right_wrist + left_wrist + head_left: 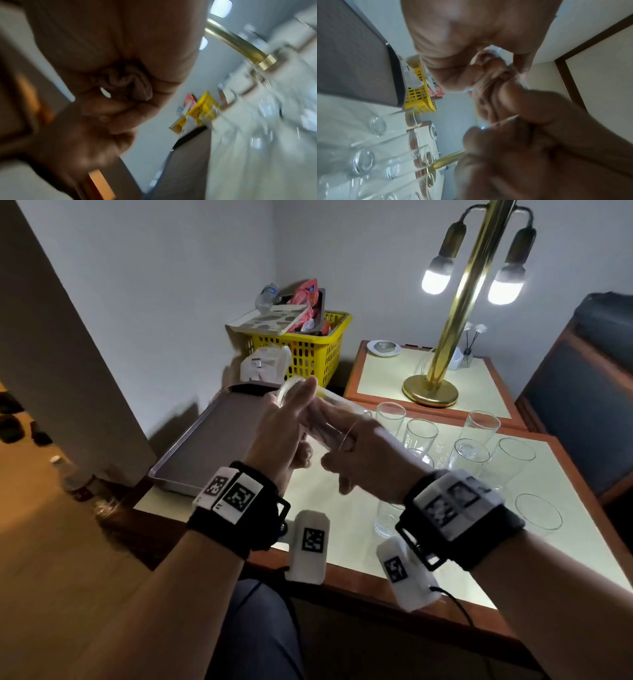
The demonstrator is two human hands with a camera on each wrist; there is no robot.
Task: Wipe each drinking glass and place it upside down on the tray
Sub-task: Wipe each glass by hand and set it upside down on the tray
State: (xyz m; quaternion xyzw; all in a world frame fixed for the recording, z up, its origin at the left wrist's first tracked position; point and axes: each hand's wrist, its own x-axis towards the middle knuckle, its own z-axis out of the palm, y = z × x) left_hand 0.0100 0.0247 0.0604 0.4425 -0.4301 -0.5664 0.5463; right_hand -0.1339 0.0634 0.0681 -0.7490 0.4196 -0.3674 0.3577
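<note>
A clear drinking glass (320,416) lies tilted in the air between both hands, base toward the tray. My left hand (291,433) holds its base end, index finger stretched along the side. My right hand (359,457) is at the rim end and grips a bunched brown cloth (494,75), also seen in the blurred right wrist view as cloth (123,82). A grey metal tray (212,440) lies on the table's left end, just beyond the hands. Several more glasses (419,433) stand upright on the cream table top (342,508) to the right.
A brass lamp (430,392) stands on a second table behind the glasses. A yellow basket (308,350) full of clutter sits on the floor beyond the tray. Bottles (77,484) stand on the floor at the left. One glass (387,518) stands close under my right wrist.
</note>
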